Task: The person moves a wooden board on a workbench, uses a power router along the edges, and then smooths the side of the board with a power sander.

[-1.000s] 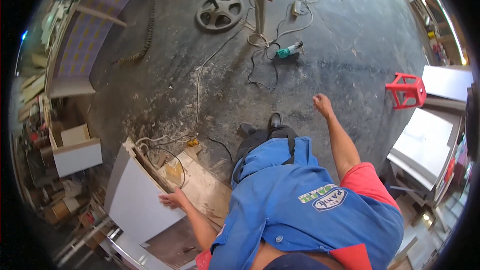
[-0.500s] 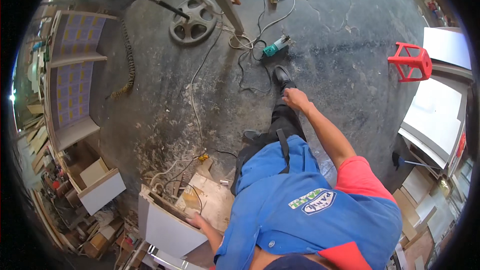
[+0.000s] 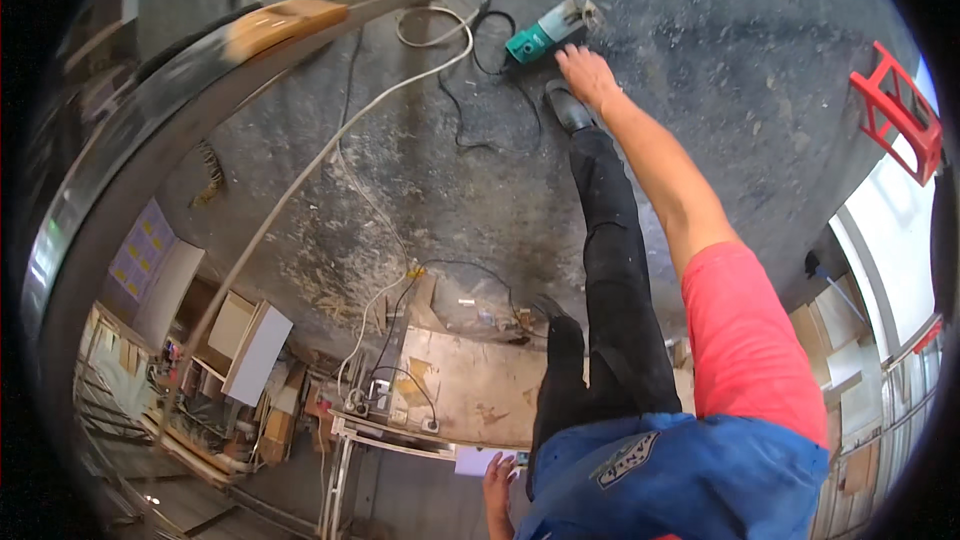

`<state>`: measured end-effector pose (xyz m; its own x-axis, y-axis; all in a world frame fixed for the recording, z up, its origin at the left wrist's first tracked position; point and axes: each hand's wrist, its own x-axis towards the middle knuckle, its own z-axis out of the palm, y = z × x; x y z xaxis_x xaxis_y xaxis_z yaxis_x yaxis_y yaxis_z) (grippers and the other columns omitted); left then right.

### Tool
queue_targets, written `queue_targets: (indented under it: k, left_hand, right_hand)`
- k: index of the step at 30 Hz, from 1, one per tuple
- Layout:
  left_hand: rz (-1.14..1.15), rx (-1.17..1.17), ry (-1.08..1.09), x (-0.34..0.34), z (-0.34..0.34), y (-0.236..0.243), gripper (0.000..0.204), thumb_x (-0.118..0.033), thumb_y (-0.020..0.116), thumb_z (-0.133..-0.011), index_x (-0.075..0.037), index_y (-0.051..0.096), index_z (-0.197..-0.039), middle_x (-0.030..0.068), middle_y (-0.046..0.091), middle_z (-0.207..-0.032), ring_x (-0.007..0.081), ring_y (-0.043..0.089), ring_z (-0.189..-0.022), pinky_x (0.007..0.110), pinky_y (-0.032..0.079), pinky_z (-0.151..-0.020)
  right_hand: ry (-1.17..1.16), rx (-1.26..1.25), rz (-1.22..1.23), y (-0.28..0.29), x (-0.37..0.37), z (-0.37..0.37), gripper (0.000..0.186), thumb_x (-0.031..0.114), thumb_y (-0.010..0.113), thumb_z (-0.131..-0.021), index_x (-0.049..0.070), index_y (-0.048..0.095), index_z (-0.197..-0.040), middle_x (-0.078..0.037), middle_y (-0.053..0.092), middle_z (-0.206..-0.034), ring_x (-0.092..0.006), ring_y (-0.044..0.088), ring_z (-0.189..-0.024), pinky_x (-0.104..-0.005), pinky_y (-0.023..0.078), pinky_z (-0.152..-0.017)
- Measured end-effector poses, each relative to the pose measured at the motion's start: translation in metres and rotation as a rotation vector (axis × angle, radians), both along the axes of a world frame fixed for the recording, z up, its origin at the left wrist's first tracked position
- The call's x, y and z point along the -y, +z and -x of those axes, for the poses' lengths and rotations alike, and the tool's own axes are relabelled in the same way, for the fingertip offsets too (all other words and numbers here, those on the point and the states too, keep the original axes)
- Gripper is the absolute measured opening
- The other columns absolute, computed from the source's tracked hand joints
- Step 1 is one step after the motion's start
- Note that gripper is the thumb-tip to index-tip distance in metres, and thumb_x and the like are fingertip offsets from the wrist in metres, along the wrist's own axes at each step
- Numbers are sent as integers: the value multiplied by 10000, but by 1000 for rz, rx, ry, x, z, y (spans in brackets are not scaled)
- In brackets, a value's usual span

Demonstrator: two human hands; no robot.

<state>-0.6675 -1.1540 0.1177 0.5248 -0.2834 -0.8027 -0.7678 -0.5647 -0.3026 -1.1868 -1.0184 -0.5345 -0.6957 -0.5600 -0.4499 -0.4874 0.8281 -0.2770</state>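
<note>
A corded power tool (image 3: 545, 32), teal at one end and silver at the other, lies on the concrete floor. My right hand (image 3: 588, 78) reaches down just beside it with fingers stretched out, holding nothing; I cannot tell whether the fingertips touch the tool. Close by the hand is my dark shoe (image 3: 568, 105). At the lower edge, my left hand (image 3: 497, 480) is raised with its fingers apart, next to a pale lilac-white panel edge (image 3: 478, 460). Near it lies a worn wooden board (image 3: 475, 380).
A pale cable (image 3: 330, 145) runs across the floor from the upper middle to the left. A grey metal beam (image 3: 170, 105) crosses the left side. To the right stands a red plastic stool (image 3: 895, 115). An open white box (image 3: 258, 352) and wood scraps are at lower left.
My right hand has moved forward and down from near my knee toward the power tool. My left hand has left the white panel's edge. The view has shifted lower and closer to the floor.
</note>
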Motion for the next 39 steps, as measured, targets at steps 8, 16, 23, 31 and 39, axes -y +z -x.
queue_targets:
  k: [8,16,23,31,39]
  left_hand:
    - [56,-11,117,4,104,-46,536,-184,588,-1050,38,419,-1508,201,635,-1350,268,623,-1243,417,502,-1065]
    - [-40,0,83,-12,107,-68,531,-191,590,-1053,36,433,-1506,172,635,-1368,237,612,-1254,373,472,-1087]
    - [-66,-213,22,-11,117,-75,510,-140,588,-1045,44,439,-1496,167,632,-1358,235,596,-1275,364,448,-1100]
    - [119,-626,-152,-33,86,-73,513,-40,588,-1000,54,455,-1486,195,590,-1429,253,576,-1319,367,401,-1148]
    - [825,-1120,-344,9,-25,1,572,-170,652,-970,30,484,-1479,165,565,-1469,269,561,-1342,378,423,-1125]
  right_hand:
    - [357,-325,-131,-142,37,36,372,169,609,-917,142,596,-1288,-100,588,-1276,-306,526,-1279,-453,421,-1054]
    - [341,68,-268,-141,44,48,389,194,663,-894,243,632,-1278,-45,617,-1245,-313,606,-1153,-463,474,-930]
    - [69,952,21,-3,36,5,614,381,848,-681,85,662,-1186,-181,737,-1107,-373,706,-1029,-485,556,-869]
    - [238,1243,428,261,73,-66,746,394,886,-711,33,602,-1299,-161,728,-1090,-266,687,-1005,-395,542,-884]
    - [299,1692,720,511,97,-288,700,263,875,-753,27,594,-1349,-64,685,-1190,-158,616,-1101,-338,499,-986]
